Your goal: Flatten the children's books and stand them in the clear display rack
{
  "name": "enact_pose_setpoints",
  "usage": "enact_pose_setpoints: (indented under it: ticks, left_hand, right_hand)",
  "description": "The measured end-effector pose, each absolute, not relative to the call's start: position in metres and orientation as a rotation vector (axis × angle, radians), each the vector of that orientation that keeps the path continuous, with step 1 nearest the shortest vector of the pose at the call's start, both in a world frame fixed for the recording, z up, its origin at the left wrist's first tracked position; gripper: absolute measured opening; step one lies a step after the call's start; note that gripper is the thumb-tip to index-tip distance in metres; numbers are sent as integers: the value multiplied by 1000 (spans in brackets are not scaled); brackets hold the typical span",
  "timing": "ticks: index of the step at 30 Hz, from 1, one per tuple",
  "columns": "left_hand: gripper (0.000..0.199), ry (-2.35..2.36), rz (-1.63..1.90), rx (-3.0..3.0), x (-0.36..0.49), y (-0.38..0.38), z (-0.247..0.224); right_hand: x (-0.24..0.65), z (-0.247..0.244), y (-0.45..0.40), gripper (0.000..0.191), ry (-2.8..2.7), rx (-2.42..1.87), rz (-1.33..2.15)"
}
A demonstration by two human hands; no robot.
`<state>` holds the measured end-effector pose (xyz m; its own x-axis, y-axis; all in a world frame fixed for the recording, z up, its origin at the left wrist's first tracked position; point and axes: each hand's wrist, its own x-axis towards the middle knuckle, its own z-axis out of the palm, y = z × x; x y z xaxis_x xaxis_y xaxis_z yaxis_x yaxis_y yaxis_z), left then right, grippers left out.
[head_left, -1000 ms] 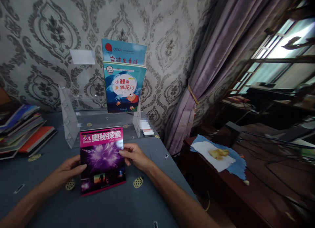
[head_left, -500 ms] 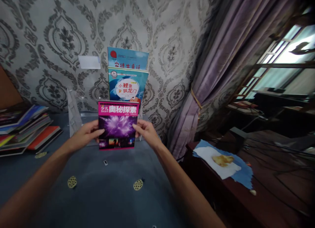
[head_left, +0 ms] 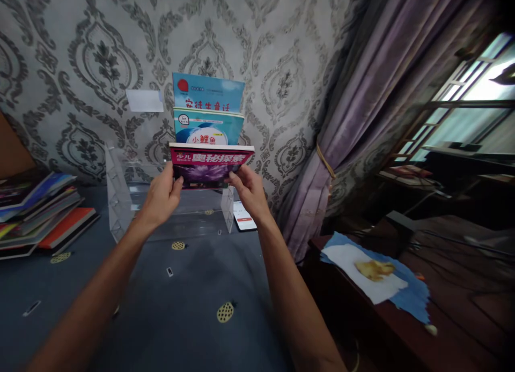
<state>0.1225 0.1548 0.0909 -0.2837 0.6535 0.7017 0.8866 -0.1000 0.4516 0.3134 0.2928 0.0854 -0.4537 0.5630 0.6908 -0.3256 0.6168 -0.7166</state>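
Observation:
Between my two hands is a pink and purple book (head_left: 207, 167), its cover tipped back so that the top edge faces me. My left hand (head_left: 164, 192) grips its left side, thumb on the cover. On the opposite side my right hand (head_left: 248, 188) pinches the lower right part. The book is above the front of a clear acrylic rack (head_left: 120, 195). Behind it, a teal book (head_left: 208, 123) stands upright, its lower part hidden. Farther back and higher, a light blue book (head_left: 208, 92) leans in the rack.
A pile of books (head_left: 40, 211) lies on the left of the blue tablecloth (head_left: 181, 318). A phone (head_left: 243, 216) with a lit screen is right of the rack. A purple curtain (head_left: 317, 163) hangs beside a dark wooden table (head_left: 454, 307) bearing a cloth (head_left: 414, 294).
The pink book has risen toward the teal book and tipped back, covering more of it. Both my hands moved up with it, and the rack's lower tiers and the phone now show.

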Motion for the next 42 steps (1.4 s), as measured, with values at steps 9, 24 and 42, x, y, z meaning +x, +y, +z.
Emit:
enact_pose_setpoints:
  ticks: [9,24,42]
  left_hand:
    - [33,-1910,-1438,-1764,112,182,64]
    - [30,-2059,-1337,-1735,107,202,40]
    - [22,-2258,-1145,-1660,121,196,53]
  right_hand:
    - [307,65,315,26,-1819,-298,1009]
    - [302,45,332,25,-1881,-486,842]
    - [302,40,335,27,-1884,-647,603]
